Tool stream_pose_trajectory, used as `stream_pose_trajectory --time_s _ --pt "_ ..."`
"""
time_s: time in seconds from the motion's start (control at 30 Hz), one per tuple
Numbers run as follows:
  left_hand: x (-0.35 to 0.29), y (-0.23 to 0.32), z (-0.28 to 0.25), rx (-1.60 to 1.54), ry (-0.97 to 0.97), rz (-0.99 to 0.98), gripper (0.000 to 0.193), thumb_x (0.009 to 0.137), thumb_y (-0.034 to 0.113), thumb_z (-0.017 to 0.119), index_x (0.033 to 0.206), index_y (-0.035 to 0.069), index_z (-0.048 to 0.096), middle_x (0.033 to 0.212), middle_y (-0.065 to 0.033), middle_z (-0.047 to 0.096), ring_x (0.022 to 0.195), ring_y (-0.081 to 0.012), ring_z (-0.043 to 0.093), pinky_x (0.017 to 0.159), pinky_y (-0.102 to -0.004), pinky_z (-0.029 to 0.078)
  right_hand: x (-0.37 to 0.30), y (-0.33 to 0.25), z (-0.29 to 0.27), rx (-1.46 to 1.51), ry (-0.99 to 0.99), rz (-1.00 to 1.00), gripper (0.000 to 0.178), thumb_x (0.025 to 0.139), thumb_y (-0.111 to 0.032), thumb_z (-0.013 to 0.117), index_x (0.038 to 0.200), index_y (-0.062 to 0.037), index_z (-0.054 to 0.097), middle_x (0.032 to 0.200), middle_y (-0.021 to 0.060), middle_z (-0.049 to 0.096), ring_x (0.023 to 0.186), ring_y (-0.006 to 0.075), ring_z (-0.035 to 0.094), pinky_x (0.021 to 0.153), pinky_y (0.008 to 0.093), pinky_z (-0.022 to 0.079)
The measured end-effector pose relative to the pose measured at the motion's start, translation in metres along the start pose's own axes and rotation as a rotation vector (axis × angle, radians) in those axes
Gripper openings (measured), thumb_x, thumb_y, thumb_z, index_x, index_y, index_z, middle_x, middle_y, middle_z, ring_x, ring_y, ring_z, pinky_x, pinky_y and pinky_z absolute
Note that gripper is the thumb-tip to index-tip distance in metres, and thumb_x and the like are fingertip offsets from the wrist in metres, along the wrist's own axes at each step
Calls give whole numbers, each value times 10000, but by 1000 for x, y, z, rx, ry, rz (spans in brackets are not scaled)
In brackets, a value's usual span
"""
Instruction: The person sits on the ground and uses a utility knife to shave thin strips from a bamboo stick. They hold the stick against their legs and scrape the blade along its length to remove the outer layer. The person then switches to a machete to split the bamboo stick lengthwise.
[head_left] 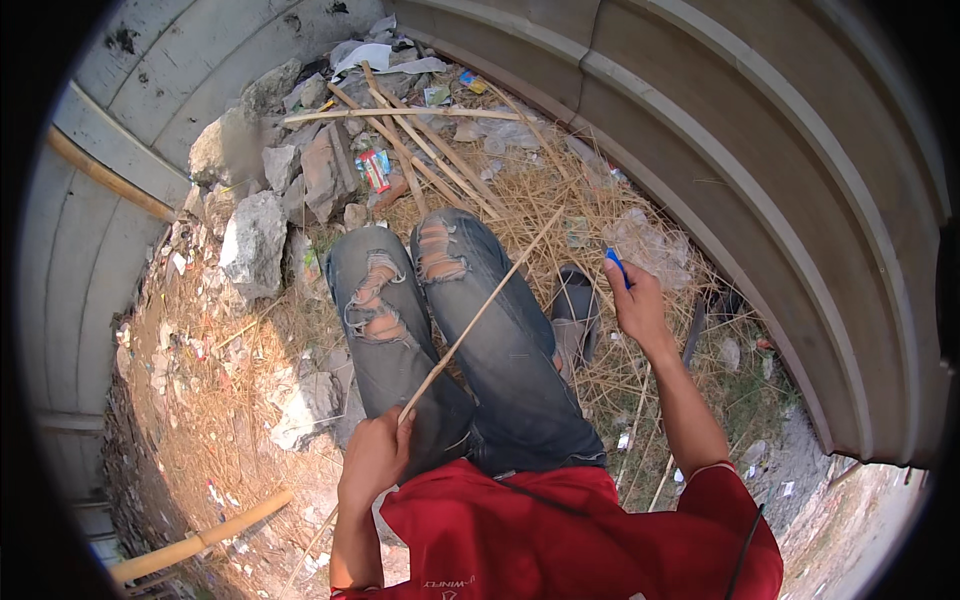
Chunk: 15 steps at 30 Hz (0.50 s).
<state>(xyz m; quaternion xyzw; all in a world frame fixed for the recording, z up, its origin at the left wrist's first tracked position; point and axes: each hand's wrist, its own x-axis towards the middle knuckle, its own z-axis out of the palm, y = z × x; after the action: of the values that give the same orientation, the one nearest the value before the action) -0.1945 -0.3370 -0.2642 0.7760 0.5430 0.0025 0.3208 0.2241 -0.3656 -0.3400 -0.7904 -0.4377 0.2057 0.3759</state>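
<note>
My left hand (375, 452) is closed around a long thin bamboo strip (490, 297). The strip slants across my thighs, its far tip beyond my right knee, its near end passing under my forearm. Out to the right, my right hand (640, 308) grips a small blue-handled tool (616, 266); what kind of tool cannot be made out. That hand is apart from the strip, above ground strewn with straw-like shavings (600, 225).
Several bamboo strips (430, 150) lie crossed ahead of my knees, near rocks (255, 240) and litter. A corrugated metal sheet (760, 190) curves along the right, pale panels (190, 60) along the left. A bamboo pole (200, 540) lies at the lower left.
</note>
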Motion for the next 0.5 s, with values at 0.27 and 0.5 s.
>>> stream_pose_trajectory --time_s 0.27,0.5 --pt "2 16 -3 163 -40 41 358 1064 287 550 888 -10 644 706 -294 622 728 -521 629 657 -573 484 -44 -67 54 -225 -317 -174 556 1039 -525 547 892 -14 713 710 263 673 753 468 686 690 538 531" --pt "-24 -6 -27 12 60 24 323 1069 267 547 904 8 646 670 -247 630 666 -475 642 605 -537 469 50 56 -27 -11 195 130 606 1065 -497 537 763 25 595 599 142 518 606 262 539 619 430 419"
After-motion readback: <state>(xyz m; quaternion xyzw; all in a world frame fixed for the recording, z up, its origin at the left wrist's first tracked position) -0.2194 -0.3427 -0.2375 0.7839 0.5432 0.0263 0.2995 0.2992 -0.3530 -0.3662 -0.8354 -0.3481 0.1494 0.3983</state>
